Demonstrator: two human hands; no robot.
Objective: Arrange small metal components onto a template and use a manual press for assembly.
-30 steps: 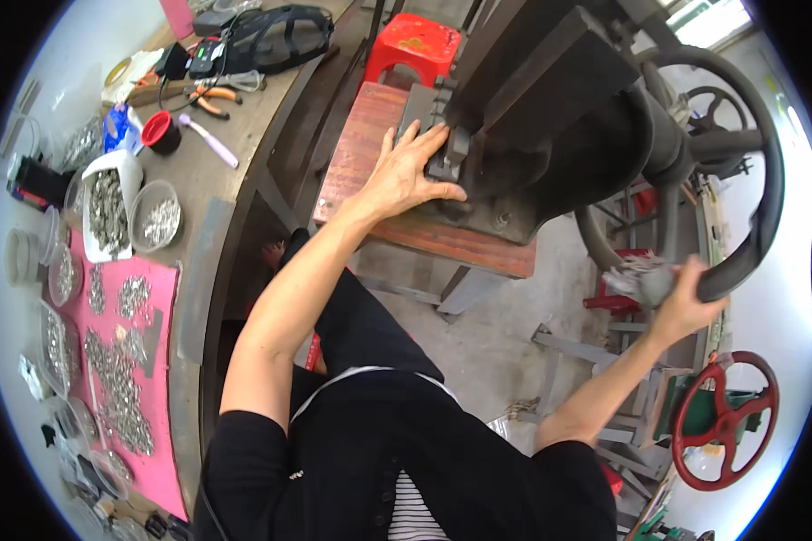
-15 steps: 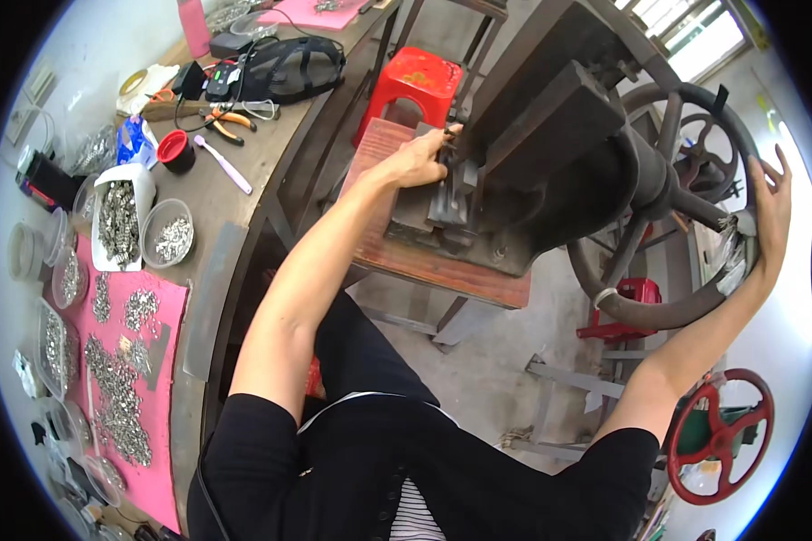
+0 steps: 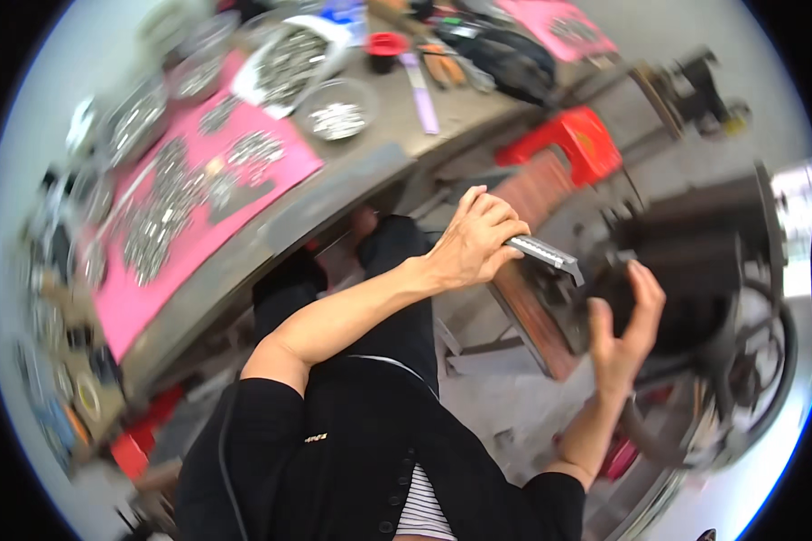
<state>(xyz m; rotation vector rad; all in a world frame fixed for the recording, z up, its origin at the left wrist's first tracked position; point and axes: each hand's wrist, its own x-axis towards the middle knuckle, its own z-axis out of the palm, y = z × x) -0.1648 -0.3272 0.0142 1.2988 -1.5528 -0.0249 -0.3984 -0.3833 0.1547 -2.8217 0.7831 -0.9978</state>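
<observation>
While left hand [image 3: 472, 242] grips — bar [image 3: 544, 253].

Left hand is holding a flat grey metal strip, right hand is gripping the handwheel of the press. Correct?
Not quite. The left hand does hold the flat grey metal strip, but the right hand grips nothing: it is open in the air in front of the dark press, fingers spread, clear of the handwheel. The head view shows this.

A pink mat [image 3: 167, 261] strewn with small metal parts lies at ten o'clock, a red stool [image 3: 576, 140] at one o'clock.
</observation>
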